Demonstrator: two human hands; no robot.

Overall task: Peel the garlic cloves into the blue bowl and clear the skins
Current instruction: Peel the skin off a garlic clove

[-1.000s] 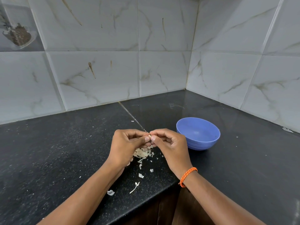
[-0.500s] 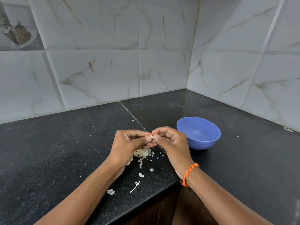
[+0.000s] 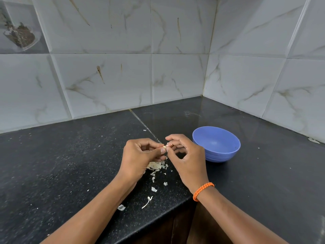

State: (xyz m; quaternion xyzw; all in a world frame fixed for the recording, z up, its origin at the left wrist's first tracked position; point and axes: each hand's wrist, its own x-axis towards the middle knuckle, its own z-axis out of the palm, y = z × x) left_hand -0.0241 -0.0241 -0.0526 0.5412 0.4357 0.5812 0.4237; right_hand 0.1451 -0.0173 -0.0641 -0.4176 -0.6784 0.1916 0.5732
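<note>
While the left hand point(image 3: 140, 155) pinches the garlic clove point(image 3: 164, 147), right hand point(image 3: 186, 159) fingers point(image 3: 173, 137) pick it; its axis is unclear.

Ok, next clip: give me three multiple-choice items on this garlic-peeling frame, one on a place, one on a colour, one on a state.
1. Where does the blue bowl stand?
A. to the right of both hands
B. between the hands
C. at the counter's left end

2. What colour is the band on the right wrist?
A. green
B. orange
C. white

3. What is inside the bowl?
A. a heap of skins
B. water
C. nothing visible

Key: 1 A, the bowl sits on the counter just beyond the right hand. 2 B, the braided band is orange. 3 C, its inside shows bare blue; the skins lie on the counter under the left hand, and both hands pinch the garlic clove.
</note>
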